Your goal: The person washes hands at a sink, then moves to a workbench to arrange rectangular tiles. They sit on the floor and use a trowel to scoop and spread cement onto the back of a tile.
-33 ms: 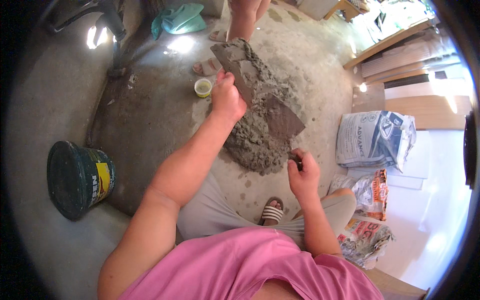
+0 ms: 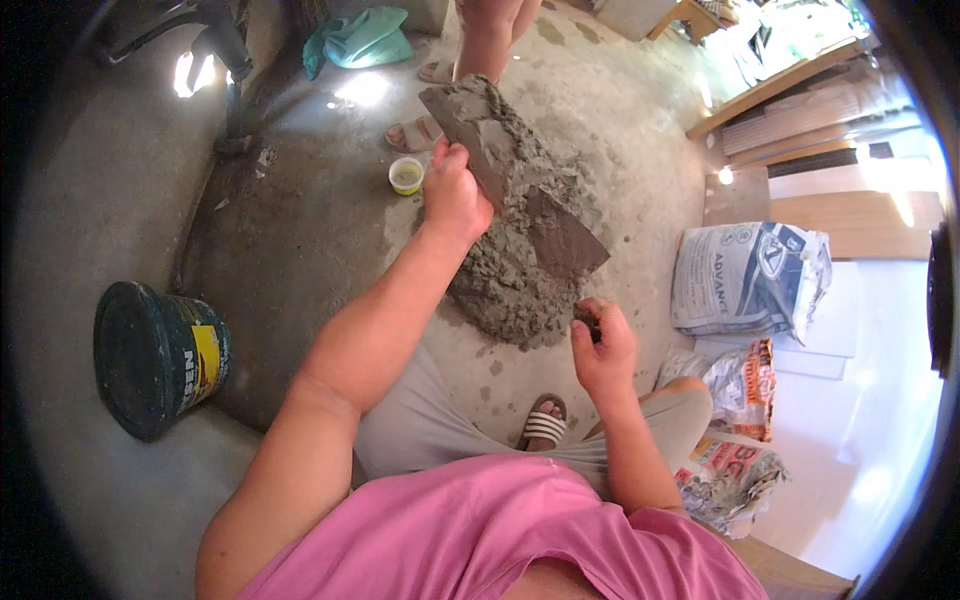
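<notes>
Wet grey mortar (image 2: 505,305) lies heaped on the floor in front of me. My left hand (image 2: 458,195) is closed on the near edge of a flat grey board (image 2: 455,112), like a plasterer's hawk, tilted and loaded with mortar along its right side. Closed around a dark handle, my right hand (image 2: 605,345) holds a trowel. Its broad, pointed blade (image 2: 567,238) is smeared with mortar and rests against the heap, beside the board's load. Part of the handle is hidden by my fingers.
A small clear tub (image 2: 406,176) stands left of the board. Another person's sandalled foot (image 2: 414,133) is just beyond. A dark green bucket (image 2: 150,360) sits at left, a teal cloth (image 2: 362,38) at the back. Bags (image 2: 745,280) and crumpled sacks (image 2: 735,480) line the right side.
The trowel blade and my right hand have shifted very slightly to the left. My left hand and the board are almost unmoved.
</notes>
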Motion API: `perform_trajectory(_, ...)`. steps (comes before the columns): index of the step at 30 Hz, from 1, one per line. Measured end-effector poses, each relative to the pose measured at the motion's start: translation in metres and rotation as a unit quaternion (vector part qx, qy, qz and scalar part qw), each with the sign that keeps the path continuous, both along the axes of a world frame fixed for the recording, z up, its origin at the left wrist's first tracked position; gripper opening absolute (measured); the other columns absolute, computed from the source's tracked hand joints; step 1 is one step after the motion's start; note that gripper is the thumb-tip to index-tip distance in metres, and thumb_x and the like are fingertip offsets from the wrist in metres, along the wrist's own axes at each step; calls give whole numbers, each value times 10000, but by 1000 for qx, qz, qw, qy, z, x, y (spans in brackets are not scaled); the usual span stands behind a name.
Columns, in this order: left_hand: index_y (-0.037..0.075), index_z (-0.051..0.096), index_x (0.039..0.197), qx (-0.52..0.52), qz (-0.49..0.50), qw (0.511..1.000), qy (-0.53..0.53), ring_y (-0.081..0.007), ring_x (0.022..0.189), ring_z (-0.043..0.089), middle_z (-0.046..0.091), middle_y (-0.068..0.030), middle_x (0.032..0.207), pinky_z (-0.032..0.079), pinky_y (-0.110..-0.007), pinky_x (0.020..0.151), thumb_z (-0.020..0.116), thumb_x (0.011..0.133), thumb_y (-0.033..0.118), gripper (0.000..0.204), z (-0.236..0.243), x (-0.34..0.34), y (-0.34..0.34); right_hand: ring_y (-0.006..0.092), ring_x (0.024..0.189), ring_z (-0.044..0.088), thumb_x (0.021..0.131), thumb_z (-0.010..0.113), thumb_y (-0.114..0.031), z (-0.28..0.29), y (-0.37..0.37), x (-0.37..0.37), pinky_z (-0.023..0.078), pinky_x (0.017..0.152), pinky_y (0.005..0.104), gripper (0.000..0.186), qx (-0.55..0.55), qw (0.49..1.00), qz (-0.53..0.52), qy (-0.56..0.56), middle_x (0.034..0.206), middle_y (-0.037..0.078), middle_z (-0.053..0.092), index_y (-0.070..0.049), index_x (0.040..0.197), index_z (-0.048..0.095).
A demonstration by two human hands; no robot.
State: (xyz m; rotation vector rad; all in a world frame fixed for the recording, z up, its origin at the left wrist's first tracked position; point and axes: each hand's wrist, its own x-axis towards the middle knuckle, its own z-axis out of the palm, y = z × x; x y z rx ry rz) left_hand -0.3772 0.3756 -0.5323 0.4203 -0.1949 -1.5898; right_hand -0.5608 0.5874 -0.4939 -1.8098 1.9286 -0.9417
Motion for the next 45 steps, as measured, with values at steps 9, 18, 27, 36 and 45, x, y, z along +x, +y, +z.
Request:
perform_trajectory(9,72,375,1430,-5,38,999,-4,-289,1235,530,507,-127,1367,437,-468,1061,346,989,52,442,17,4,-8,346,867,656,816,644,32,-3,-19,25,542,729,390,232,-108,990,48,73,1012,157,644,-32,1039,652)
perform_trajectory(18,70,432,1386,12,33,999,-3,-298,1183,560,539,-117,1329,461,-475,1024,343,999,72,397,17,12,-4,358,872,641,826,637,24,-5,-30,18,530,738,403,213,-110,990,48,71,1001,163,634,-21,1034,644)
perform_trajectory(27,71,440,1399,26,28,999,-5,-293,1202,549,553,-107,1325,449,-485,1035,355,992,86,416,17,17,-5,330,868,651,812,642,31,-8,-43,4,526,755,373,224,-124,989,6,77,984,163,640,-20,1029,661)
perform_trajectory(36,29,468,1378,8,-60,998,-30,-307,1208,567,568,-140,1333,458,-483,1044,331,1001,119,412,23,37,-4,286,890,664,823,617,36,10,-64,-56,530,782,355,270,-130,986,-22,99,980,143,656,-31,1082,656)
perform_trajectory(45,14,520,1340,-24,-223,974,-11,-316,1127,643,625,-178,1274,526,-495,976,354,1040,205,393,4,46,-2,127,856,650,885,595,40,38,-70,-110,534,767,269,283,88,954,107,-268,988,31,659,20,1163,643)
